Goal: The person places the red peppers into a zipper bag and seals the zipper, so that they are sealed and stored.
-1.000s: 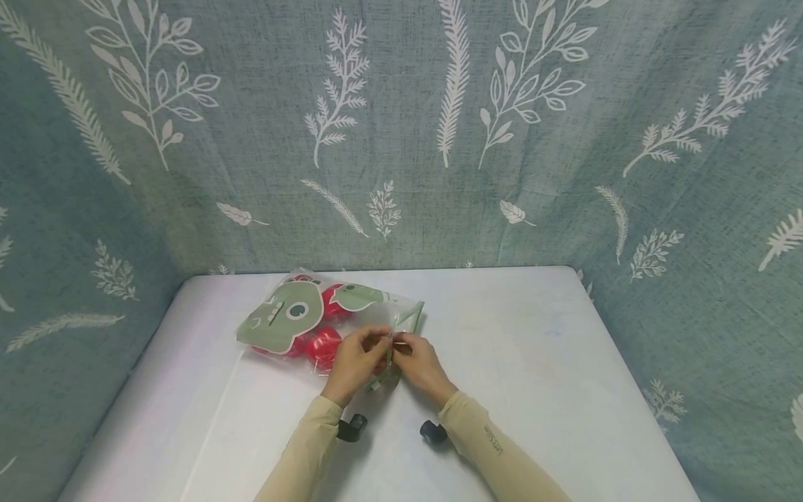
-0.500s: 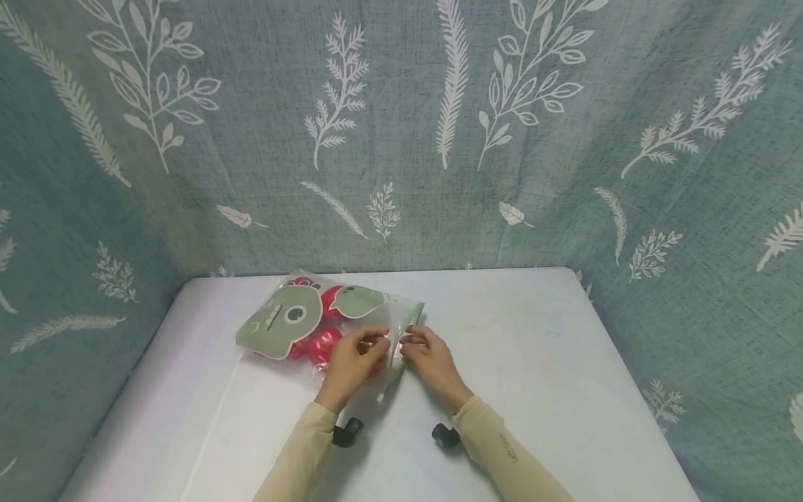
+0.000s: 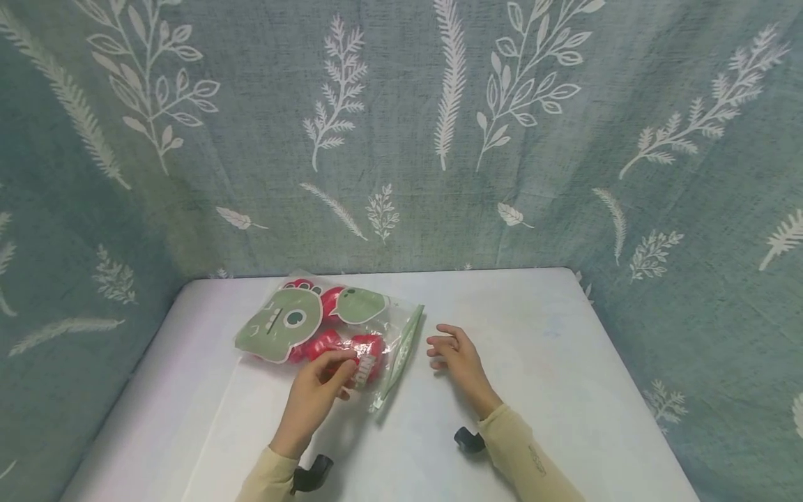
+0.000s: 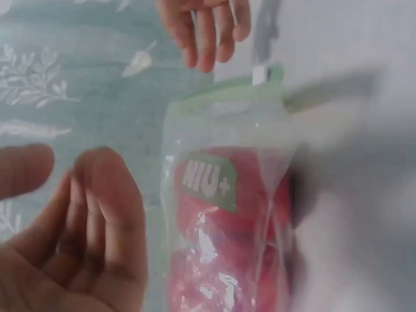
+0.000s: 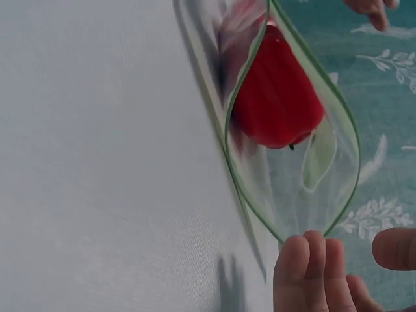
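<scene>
A clear zip bag [image 3: 360, 305] with a green cartoon print lies on the table, its green-edged mouth to the right. Several red things fill it; through the gaping mouth in the right wrist view, one looks like a red bell pepper [image 5: 276, 94]. My left hand [image 3: 316, 397] hovers at the bag's near side, fingers loosely bent with nothing between them. The left wrist view shows a gap between that hand and the bag. My right hand [image 3: 464, 362] is apart from the bag, right of its mouth, fingers relaxed and holding nothing. A white slider [image 4: 260, 75] sits at one end of the mouth.
The white table [image 3: 564, 390] reaches back to a green-grey curtain [image 3: 401, 139] with white leaf prints, which also hangs at both sides. A black camera mount [image 3: 469, 440] sticks out from the right wrist, and another [image 3: 314, 474] from the left.
Both hands have come away from the bag's mouth: the left hand moved left and nearer, the right hand moved right. More of the bag's red contents and its green edge now show.
</scene>
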Demonstrator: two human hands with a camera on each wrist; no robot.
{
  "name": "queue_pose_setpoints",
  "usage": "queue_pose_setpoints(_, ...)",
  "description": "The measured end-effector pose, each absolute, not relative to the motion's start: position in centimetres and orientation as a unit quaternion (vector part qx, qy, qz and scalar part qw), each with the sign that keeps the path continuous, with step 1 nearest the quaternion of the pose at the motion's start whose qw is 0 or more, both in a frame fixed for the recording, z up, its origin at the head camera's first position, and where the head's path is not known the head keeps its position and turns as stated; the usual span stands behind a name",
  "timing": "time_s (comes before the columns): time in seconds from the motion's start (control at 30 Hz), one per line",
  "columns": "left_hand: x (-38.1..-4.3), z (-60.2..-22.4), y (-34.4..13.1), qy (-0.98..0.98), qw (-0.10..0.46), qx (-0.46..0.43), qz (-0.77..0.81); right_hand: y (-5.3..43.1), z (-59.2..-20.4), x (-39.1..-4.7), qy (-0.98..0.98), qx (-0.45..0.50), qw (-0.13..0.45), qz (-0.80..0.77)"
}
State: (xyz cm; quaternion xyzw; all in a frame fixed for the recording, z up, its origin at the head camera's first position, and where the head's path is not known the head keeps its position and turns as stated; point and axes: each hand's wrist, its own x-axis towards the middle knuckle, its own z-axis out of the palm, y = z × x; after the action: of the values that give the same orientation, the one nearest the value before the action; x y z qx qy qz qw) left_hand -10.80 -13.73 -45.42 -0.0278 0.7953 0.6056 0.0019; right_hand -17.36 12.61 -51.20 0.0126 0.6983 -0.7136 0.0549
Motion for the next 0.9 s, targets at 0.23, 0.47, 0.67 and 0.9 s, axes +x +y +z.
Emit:
queue_pose_setpoints(0.23, -8.9, -46.6, -14.7, 0.804, 0.062, -0.107, 0.581, 13.2, -51.2, -16.2, 0.694, 0.038, 0.079, -0.715)
queue_pose_setpoints(0.47, -7.3, -49.0, -16.1, 0.807, 0.181, -0.113, 0.551, 13.6, -50.9, -14.9, 0.685, 0.049, 0.11, -0.718)
queue_pose_setpoints(0.67, -7.2, -50.5, -16.1, 0.735, 0.265, -0.061, 0.621, 13.6, -50.9, -14.1, 0.676, 0.045, 0.12, -0.726)
queue_pose_setpoints(0.9, -8.0, -51.5, -14.9, 0.647, 0.285, -0.055, 0.705, 12.9, -51.1, -13.3, 0.668, 0.028, 0.146, -0.729)
